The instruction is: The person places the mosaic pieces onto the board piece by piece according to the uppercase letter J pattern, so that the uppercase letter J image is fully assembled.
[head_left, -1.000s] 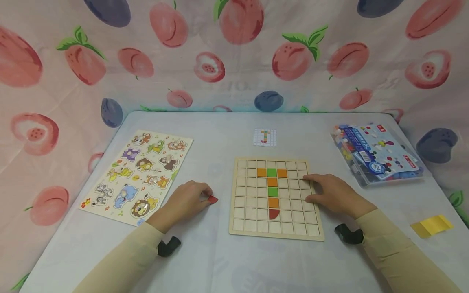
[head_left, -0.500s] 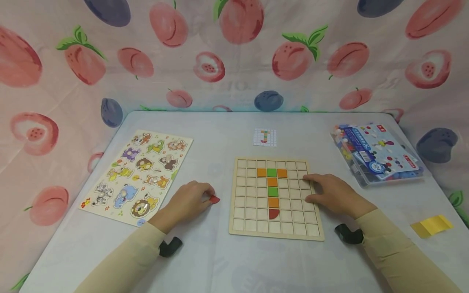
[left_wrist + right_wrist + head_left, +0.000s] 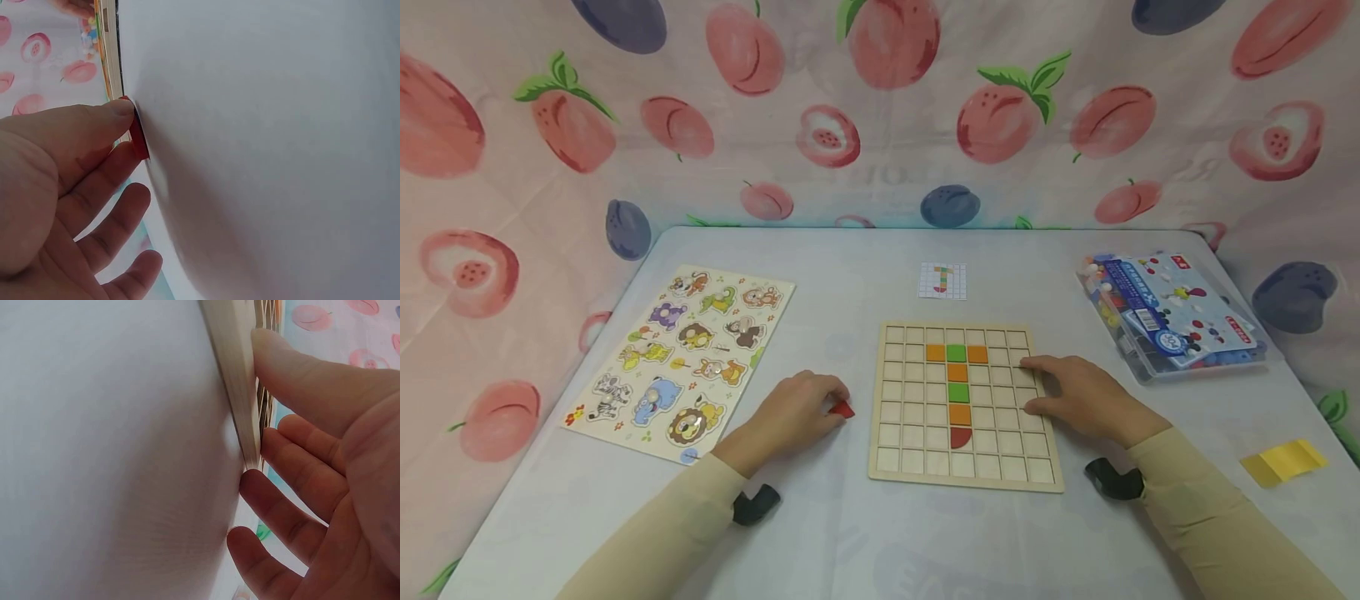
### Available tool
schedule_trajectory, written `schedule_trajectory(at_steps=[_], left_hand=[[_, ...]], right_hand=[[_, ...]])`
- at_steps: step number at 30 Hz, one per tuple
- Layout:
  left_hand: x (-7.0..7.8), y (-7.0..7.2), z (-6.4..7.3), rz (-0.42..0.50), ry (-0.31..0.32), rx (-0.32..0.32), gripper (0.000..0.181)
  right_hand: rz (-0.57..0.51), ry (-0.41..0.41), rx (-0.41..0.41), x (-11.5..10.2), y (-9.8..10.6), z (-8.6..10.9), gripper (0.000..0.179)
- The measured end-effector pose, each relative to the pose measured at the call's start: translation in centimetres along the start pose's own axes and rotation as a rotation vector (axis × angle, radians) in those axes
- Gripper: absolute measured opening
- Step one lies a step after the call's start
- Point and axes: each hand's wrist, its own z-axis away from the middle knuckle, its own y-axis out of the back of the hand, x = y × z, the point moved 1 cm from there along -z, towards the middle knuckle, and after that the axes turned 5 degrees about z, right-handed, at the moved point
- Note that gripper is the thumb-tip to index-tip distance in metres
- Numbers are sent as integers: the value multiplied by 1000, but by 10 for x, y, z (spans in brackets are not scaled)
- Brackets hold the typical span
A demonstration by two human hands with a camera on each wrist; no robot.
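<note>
My left hand (image 3: 797, 412) pinches a small red tile (image 3: 844, 409) between thumb and index finger, just left of the wooden grid board (image 3: 917, 462). In the left wrist view the red tile (image 3: 139, 134) stands on edge close to the white tabletop, its other fingers spread apart. Several tiles sit in the board's squares: orange and green squares form a T, with a red quarter-circle tile (image 3: 960, 437) at the bottom of its stem. My right hand (image 3: 1078, 396) rests at the board's right edge, thumb and index finger apart, touching the rim.
A small card (image 3: 942, 282) with a printed coloured pattern lies behind the board. An animal puzzle board (image 3: 681, 358) lies at left. A clear plastic box (image 3: 1172, 312) with colourful pieces stands back right, and a folded yellow paper (image 3: 1285, 463) lies at far right.
My left hand has shifted slightly to the right with the red tile, closer to the grid board. The right hand and the board have stayed put.
</note>
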Motion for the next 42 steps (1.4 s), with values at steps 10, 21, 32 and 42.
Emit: schedule_trajectory(at_steps=[10,21,32,42], left_hand=[[5,-1,-2,13,-7,-6,19],[8,-3,-5,-4,-59,-19,20],[12,-5,-7,-15,-76,-23,22],[16,-6,-7,-10,-76,-32,22]], right_hand=[[-1,-2,-1,0,0,0,66],[10,5,-1,1,0,-1,66],[6,8,2,1,0,-2,66],[3,-7,-5,2,-1,-2,66]])
